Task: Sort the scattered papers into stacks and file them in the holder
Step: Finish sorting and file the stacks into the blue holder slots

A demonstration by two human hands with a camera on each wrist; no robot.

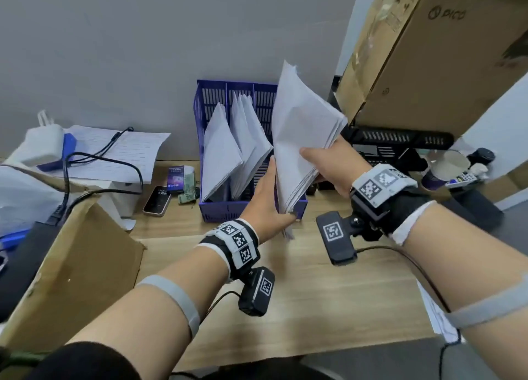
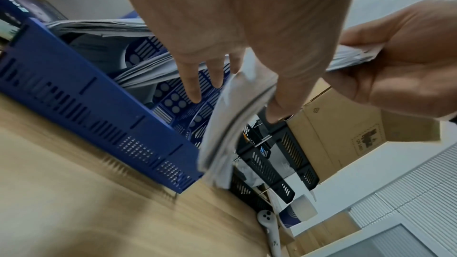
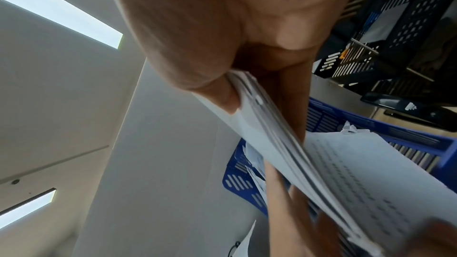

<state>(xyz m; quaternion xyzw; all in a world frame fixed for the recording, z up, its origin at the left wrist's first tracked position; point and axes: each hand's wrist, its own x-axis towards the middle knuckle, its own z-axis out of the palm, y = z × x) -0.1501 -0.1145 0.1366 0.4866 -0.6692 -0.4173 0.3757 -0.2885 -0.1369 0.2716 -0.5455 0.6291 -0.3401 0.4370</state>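
From the head camera: both hands grasp the stack of papers [image 1: 300,139], right hand [image 1: 331,165] pinching its edge, left hand [image 1: 267,199] cupping the bottom corner over the blue holder's [image 1: 211,211] right slot. It could snag that slot's wall and fan out (sheets look loose).

Left wrist: black tray [image 2: 267,165] crowds the holder's right.

Right wrist: thumb clamps the stack.

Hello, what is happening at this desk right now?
A person is filing papers. Both hands hold one stack of white paper over the right end of the blue holder: the right hand grips its upper edge, the left hand steadies its lower edge. The holder's other two compartments already hold leaning stacks. More paper lies on the left.
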